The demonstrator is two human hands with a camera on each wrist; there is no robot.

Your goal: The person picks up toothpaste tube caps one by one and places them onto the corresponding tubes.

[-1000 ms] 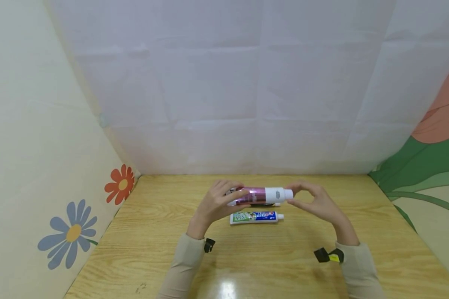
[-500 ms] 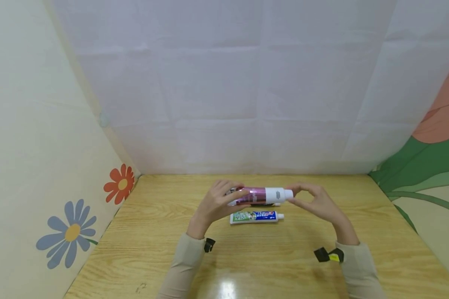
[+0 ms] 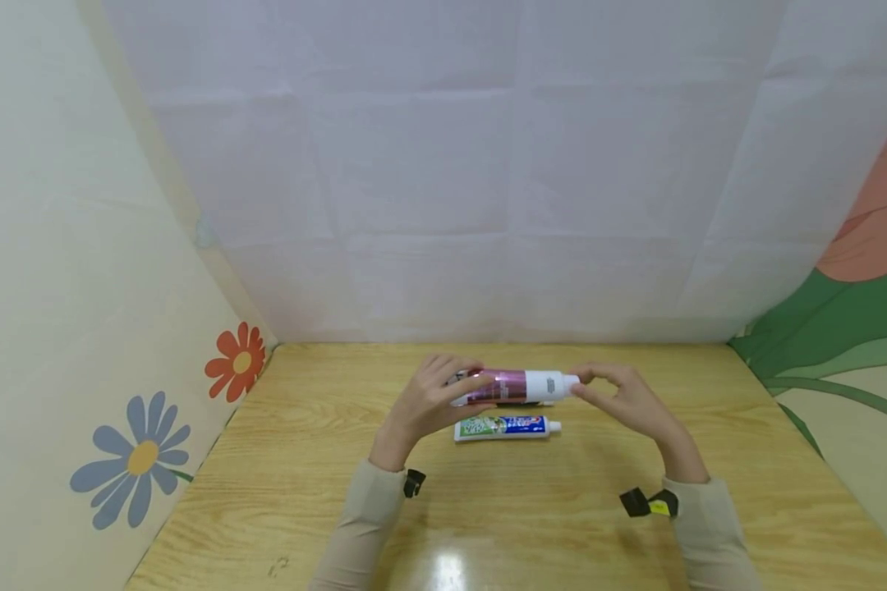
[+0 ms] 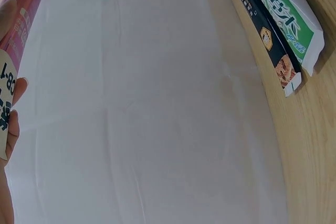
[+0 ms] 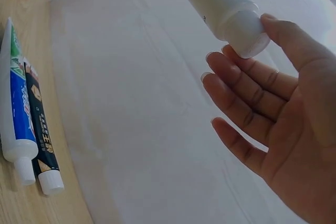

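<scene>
A purple-and-white toothpaste tube (image 3: 503, 386) is held level above the table in the head view. My left hand (image 3: 427, 398) grips its tail half, with fingers laid across the purple part. At the other end, my right hand (image 3: 631, 406) pinches the white cap (image 5: 247, 32) between thumb and fingers; the right wrist view shows the cap on the tube. Below lie a green-and-blue toothpaste tube (image 3: 503, 428) and, beside it, a black toothpaste tube (image 5: 42, 124). In the head view the held tube mostly hides the black one.
The wooden table (image 3: 547, 517) runs back to a creased white sheet (image 3: 510, 205). Walls with painted flowers stand at the left and right. A black wrist strap (image 3: 414, 483) is on the left sleeve, another on the right.
My right thumb and fingertips have shifted slightly around the cap, the thumb now a little higher. My left hand and the held tube stay almost in place.
</scene>
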